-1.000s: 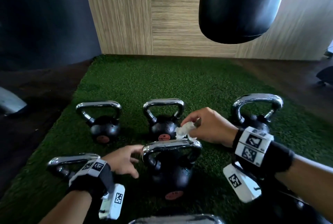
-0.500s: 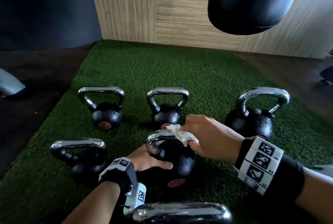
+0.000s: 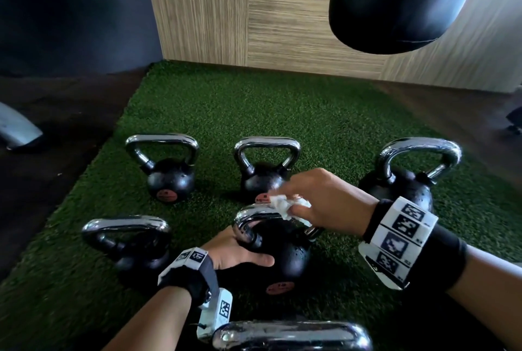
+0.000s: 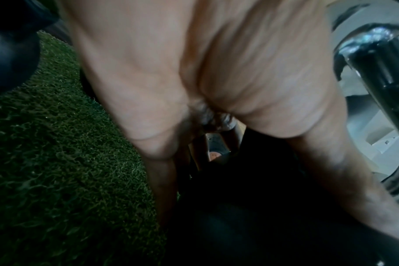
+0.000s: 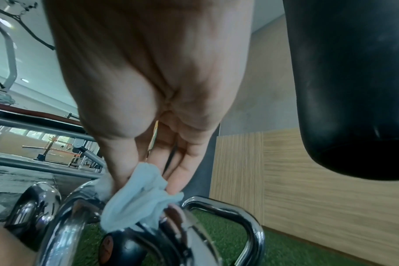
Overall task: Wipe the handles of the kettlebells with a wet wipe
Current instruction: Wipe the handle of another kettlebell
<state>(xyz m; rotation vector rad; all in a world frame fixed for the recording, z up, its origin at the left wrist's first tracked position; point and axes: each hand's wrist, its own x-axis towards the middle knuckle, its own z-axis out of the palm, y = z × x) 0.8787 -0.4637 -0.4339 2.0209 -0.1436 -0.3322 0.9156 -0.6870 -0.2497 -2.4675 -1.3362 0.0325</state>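
Wipe [image 3: 288, 205] slid along handle [image 3: 254, 213], under R fingers [image 3: 299, 210].

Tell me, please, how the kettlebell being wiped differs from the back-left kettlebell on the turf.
The wiped kettlebell is gripped at its body by the left hand, while the right hand presses a wet wipe on its handle; the back-left kettlebell stands untouched. The wiped one sits nearer the person and looks larger. Both have black bodies, chrome handles and a reddish label.

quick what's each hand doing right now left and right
Left hand: grips the body of the kettlebell in the near row's middle, steadying it.
Right hand: pinches the wet wipe against that kettlebell's handle.
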